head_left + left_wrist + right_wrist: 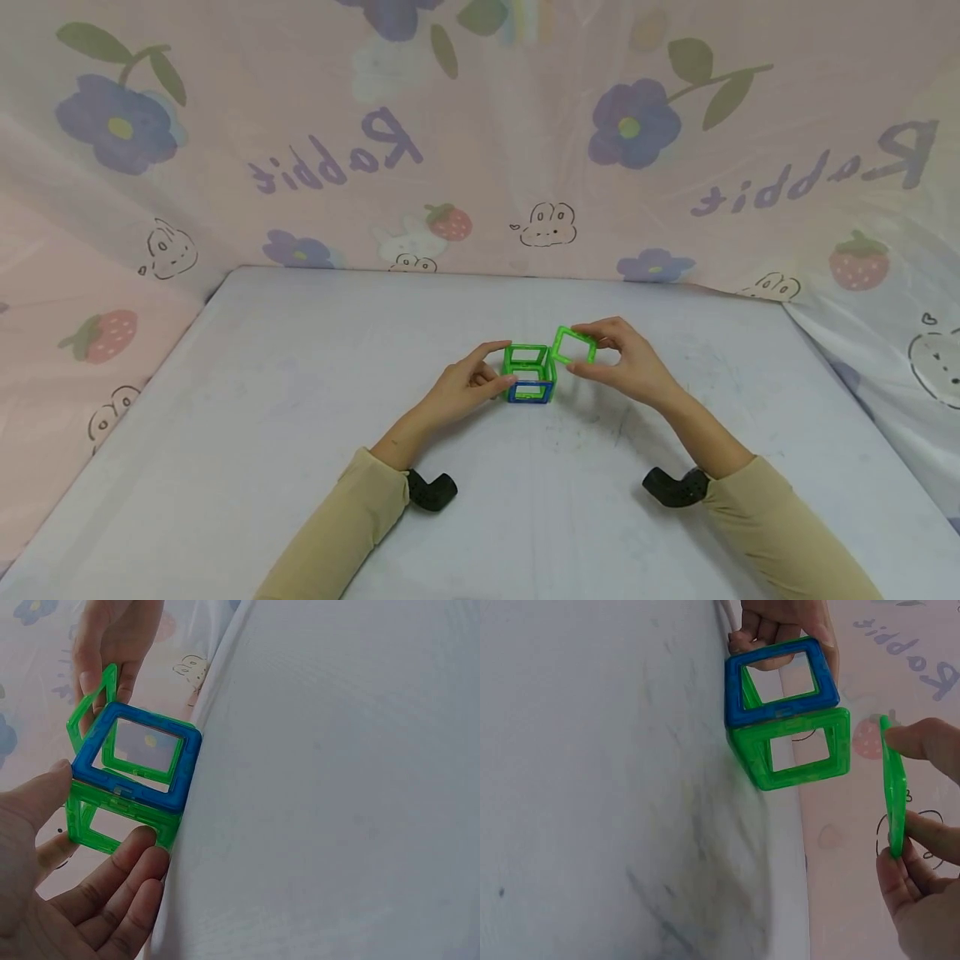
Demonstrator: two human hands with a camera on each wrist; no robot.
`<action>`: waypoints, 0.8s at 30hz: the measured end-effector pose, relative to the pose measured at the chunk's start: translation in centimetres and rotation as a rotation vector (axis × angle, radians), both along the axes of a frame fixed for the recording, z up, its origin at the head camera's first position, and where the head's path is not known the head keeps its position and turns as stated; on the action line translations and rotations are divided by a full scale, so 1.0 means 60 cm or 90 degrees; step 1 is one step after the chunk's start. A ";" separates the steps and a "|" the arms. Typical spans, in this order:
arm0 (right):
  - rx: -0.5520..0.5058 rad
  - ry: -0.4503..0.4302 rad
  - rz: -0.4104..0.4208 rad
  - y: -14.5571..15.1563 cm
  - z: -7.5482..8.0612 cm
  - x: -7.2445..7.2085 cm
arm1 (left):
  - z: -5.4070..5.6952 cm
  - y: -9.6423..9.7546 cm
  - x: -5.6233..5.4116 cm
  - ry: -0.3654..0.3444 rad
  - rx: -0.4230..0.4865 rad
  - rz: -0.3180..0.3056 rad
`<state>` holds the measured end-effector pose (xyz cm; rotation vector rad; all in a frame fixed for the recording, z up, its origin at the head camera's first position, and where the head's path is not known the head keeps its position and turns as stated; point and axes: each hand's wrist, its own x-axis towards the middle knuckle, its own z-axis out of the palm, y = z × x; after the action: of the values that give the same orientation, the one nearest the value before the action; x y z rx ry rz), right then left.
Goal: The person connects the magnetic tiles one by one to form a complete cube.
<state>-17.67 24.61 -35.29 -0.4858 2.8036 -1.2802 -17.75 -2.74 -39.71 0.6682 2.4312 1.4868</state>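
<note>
An open box of magnetic square frame tiles stands on the table, with a blue tile (531, 384) on its front and green tiles (527, 367) on other sides. My left hand (463, 385) grips the box's left side, thumb at the front corner and index finger at the back one. In the left wrist view, more fingers lie against its green side. To the right of the box, my right hand (628, 360) pinches a loose green square tile (894, 787) between thumb and fingers. That tile is raised and tilted close to the box's upper right edge.
A white cloth covers the table (300, 400). Behind it hangs a printed curtain (480, 150) with flowers, strawberries and rabbits. Black curved pieces (433, 492) stick out at both sleeve cuffs, close over the table.
</note>
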 end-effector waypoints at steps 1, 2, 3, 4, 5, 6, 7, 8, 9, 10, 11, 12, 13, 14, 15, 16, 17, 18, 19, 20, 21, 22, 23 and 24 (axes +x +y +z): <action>-0.001 0.000 0.003 -0.001 0.000 0.001 | 0.000 0.000 0.000 0.001 -0.003 -0.001; -0.002 0.000 0.007 -0.002 0.000 0.000 | 0.000 0.000 0.000 0.004 -0.005 -0.001; -0.003 0.002 0.011 -0.004 -0.001 0.000 | 0.000 0.001 0.000 0.005 -0.008 0.000; -0.004 0.004 0.016 -0.005 -0.002 0.000 | 0.001 0.001 -0.001 0.006 -0.010 0.000; -0.004 0.007 0.020 -0.006 -0.002 -0.001 | 0.000 0.001 -0.001 0.007 -0.012 0.001; -0.003 0.011 0.024 -0.007 -0.003 -0.001 | 0.000 0.001 -0.001 0.006 -0.014 0.002; -0.002 0.014 0.029 -0.008 -0.004 -0.002 | 0.000 0.002 -0.001 0.007 -0.015 0.003; -0.001 0.018 0.033 -0.009 -0.005 -0.003 | -0.001 0.002 -0.001 0.007 -0.016 0.004; 0.000 0.022 0.037 -0.010 -0.006 -0.003 | -0.001 0.002 -0.001 0.006 -0.015 0.005; -0.001 0.024 0.041 -0.012 -0.006 -0.004 | -0.001 0.001 -0.001 0.004 -0.015 0.005; -0.001 0.025 0.044 -0.013 -0.007 -0.005 | -0.001 0.001 -0.001 0.003 -0.014 0.006; -0.001 0.025 0.048 -0.014 -0.008 -0.005 | -0.001 0.001 -0.001 0.001 -0.014 0.006; -0.001 0.026 0.053 -0.016 -0.008 -0.006 | -0.001 0.001 -0.001 0.000 -0.014 0.006; -0.002 0.028 0.058 -0.018 -0.008 -0.006 | -0.001 0.001 0.000 -0.002 -0.015 0.006; -0.003 0.030 0.063 -0.020 -0.009 -0.007 | 0.000 0.000 0.000 -0.003 -0.016 0.005; -0.005 0.030 0.068 -0.021 -0.009 -0.007 | 0.000 0.000 0.000 -0.003 -0.016 0.004; -0.006 0.033 0.073 -0.023 -0.009 -0.007 | 0.000 0.000 0.000 -0.003 -0.016 0.003; -0.008 0.034 0.078 -0.025 -0.010 -0.008 | 0.001 0.000 0.000 -0.002 -0.016 0.002; -0.012 0.036 0.084 -0.028 -0.010 -0.008 | 0.000 0.000 0.000 -0.002 -0.016 0.002; -0.014 0.036 0.087 -0.030 -0.011 -0.008 | 0.000 -0.001 0.000 -0.001 -0.015 0.002; -0.016 0.035 0.091 -0.032 -0.012 -0.009 | 0.000 -0.001 0.000 0.000 -0.012 0.001; -0.019 0.035 0.094 -0.034 -0.014 -0.009 | -0.001 -0.001 0.000 0.001 -0.010 0.001; -0.021 0.033 0.097 -0.036 -0.015 -0.010 | -0.001 -0.001 -0.001 0.001 -0.010 0.001; -0.022 0.030 0.100 -0.038 -0.017 -0.010 | -0.002 -0.001 -0.001 0.002 -0.009 0.001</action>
<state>-18.30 22.36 -36.32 -0.7308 2.7203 -1.3041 -17.83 -2.79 -39.83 0.6668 2.4424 1.4684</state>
